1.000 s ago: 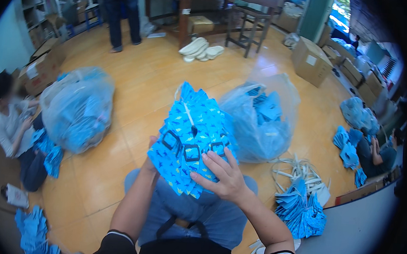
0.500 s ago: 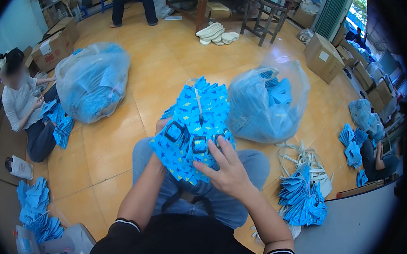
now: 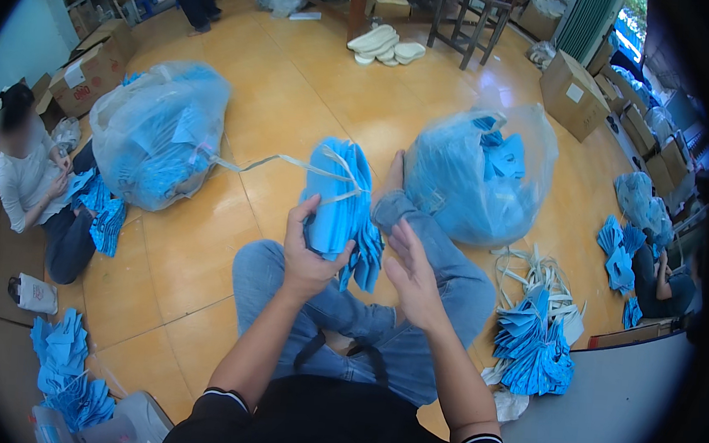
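My left hand [image 3: 312,258] grips a thick bundle of blue fabric pieces [image 3: 332,207] above my crossed legs, thumb and fingers pressing its lower side. The stacked pieces stand on edge, plain light blue on the left face and darker along the right. A pale fabric strap [image 3: 292,162] loops over the top of the bundle, its long loose end trailing left toward a filled plastic bag. Just right of the bundle, my right hand [image 3: 415,283] is held apart from it, fingers extended and holding nothing.
Large clear bags of blue pieces stand at left [image 3: 161,135] and right [image 3: 483,177]. More blue bundles with pale straps [image 3: 537,336] lie by my right knee. A seated person [image 3: 34,171] works at left; another sits far right. A cardboard box [image 3: 575,96] stands behind.
The bundle has been turned, so its patterned face with black buckles no longer faces me. My right hand has come off it, and the strap now trails out to the left.
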Action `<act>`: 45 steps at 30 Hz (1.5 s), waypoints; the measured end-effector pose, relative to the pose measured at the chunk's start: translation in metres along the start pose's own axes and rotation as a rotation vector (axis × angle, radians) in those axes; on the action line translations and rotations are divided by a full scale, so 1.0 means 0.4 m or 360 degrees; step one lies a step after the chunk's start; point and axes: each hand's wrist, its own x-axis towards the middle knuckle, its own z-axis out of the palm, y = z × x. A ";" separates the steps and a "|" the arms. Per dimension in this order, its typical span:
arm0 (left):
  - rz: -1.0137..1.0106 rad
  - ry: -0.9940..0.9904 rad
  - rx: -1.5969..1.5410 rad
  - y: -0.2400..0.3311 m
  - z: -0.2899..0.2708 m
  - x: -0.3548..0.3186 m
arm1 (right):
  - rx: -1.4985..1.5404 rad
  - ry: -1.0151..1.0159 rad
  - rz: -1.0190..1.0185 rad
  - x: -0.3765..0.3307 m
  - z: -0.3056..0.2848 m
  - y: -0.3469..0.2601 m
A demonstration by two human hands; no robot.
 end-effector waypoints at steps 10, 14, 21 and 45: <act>-0.0607 -0.0227 -0.0398 -0.237 0.063 -0.034 | -0.0825 -0.0022 -0.0304 0.164 0.027 0.198; -0.0899 -0.0435 -0.0270 -0.345 0.063 -0.090 | -0.0999 -0.0129 -0.0102 0.192 0.012 0.350; -0.0959 -0.0374 -0.0100 -0.410 0.073 -0.111 | -0.1022 -0.0093 -0.0140 0.144 0.001 0.463; -0.1031 -0.0139 0.0164 -0.424 0.107 -0.084 | -0.0693 0.0173 0.0220 -0.034 -0.103 0.356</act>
